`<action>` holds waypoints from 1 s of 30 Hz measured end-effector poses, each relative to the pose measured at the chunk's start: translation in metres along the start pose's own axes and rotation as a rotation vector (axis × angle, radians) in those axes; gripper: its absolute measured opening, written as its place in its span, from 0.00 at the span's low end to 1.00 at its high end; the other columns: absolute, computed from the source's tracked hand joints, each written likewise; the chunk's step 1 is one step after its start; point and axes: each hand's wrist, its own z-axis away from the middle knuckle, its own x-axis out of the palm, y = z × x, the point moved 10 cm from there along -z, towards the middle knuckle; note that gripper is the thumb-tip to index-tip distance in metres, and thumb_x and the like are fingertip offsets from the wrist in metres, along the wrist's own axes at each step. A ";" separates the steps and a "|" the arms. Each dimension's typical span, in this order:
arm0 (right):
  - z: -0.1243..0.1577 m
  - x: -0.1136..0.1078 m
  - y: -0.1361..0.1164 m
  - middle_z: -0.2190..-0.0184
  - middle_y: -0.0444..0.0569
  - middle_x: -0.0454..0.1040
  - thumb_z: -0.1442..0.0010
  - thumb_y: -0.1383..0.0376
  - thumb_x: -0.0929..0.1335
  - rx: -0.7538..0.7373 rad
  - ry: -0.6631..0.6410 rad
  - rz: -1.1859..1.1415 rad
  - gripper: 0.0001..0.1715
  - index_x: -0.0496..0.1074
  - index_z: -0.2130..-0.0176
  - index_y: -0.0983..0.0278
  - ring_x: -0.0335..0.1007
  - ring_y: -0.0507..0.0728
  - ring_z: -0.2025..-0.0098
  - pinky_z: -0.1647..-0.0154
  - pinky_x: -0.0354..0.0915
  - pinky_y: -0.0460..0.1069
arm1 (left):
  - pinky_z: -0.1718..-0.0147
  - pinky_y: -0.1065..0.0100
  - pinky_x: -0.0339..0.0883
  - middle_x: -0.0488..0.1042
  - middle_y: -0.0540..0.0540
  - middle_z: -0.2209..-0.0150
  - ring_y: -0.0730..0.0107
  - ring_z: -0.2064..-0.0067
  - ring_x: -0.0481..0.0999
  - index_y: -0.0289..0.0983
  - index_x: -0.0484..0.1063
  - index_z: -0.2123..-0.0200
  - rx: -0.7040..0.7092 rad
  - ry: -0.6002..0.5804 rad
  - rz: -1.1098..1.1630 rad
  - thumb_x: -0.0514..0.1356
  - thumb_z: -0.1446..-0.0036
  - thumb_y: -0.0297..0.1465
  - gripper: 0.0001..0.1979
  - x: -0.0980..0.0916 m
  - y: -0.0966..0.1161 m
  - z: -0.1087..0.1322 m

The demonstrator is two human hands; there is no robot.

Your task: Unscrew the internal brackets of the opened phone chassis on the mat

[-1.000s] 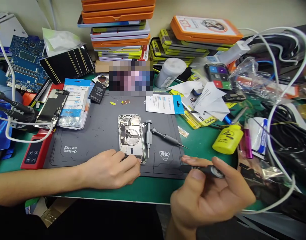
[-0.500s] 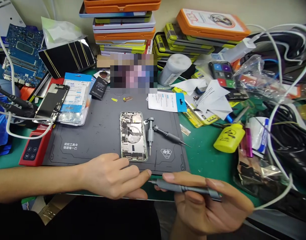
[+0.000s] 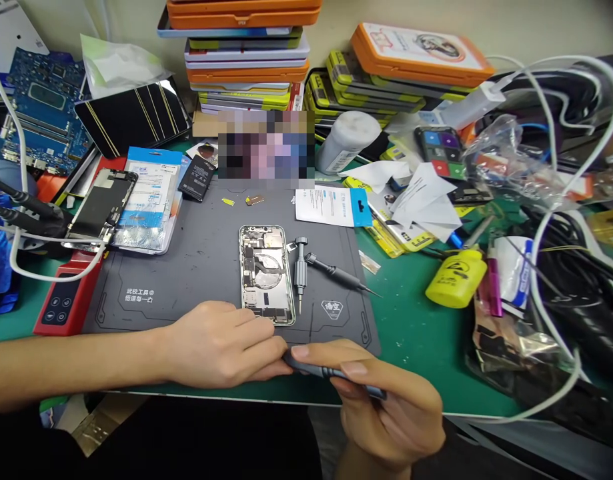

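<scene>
My right hand (image 3: 389, 400) grips a dark grey precision screwdriver (image 3: 331, 372) at the mat's front edge, its tip end pointing left. My left hand (image 3: 231, 343) is closed, its fingertips meeting the screwdriver's front end and hiding the tip; what they pinch there is out of sight. Just beyond my left hand lies an opened phone housing (image 3: 266, 273) with its inner parts showing. Beside it on the right lie two more screwdrivers, one upright in view (image 3: 300, 273) and one slanting (image 3: 343, 275). A small SIM tray (image 3: 291, 247) sits near the housing's upper right corner.
The dark work mat (image 3: 186, 267) lies on a green table. At left are a phone screen assembly (image 3: 102, 207), a red device (image 3: 66, 293) and a black battery (image 3: 197, 179). A yellow bottle (image 3: 456, 279) and looping white cable (image 3: 536, 267) are at right; stacked cases (image 3: 246, 73) stand behind.
My right hand has moved left with the screwdriver, bringing its front end to my left fingertips. My left index finger, stretched out before, has curled in.
</scene>
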 end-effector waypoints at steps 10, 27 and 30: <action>-0.001 -0.001 -0.002 0.57 0.53 0.89 0.28 0.73 0.71 -0.018 0.020 0.035 0.16 0.76 0.43 0.62 0.89 0.61 0.60 0.67 0.83 0.55 | 0.77 0.66 0.57 0.68 0.55 0.73 0.74 0.75 0.66 0.35 0.75 0.62 0.012 0.005 0.009 0.56 0.19 0.37 0.18 0.000 0.000 0.001; 0.002 -0.010 -0.004 0.52 0.51 0.81 0.37 0.77 0.76 -0.168 0.247 0.737 0.42 0.67 0.29 0.59 0.86 0.58 0.58 0.61 0.85 0.52 | 0.69 0.68 0.71 0.82 0.43 0.60 0.68 0.60 0.80 0.32 0.85 0.52 0.356 -0.096 -0.258 0.60 0.27 0.27 0.12 0.014 0.035 0.008; -0.001 -0.004 -0.006 0.52 0.51 0.82 0.40 0.77 0.78 -0.176 0.187 0.773 0.49 0.63 0.27 0.58 0.86 0.58 0.58 0.60 0.85 0.52 | 0.48 0.62 0.79 0.85 0.37 0.48 0.57 0.46 0.84 0.30 0.85 0.51 0.377 -0.095 -0.264 0.59 0.26 0.30 0.14 0.016 0.041 0.010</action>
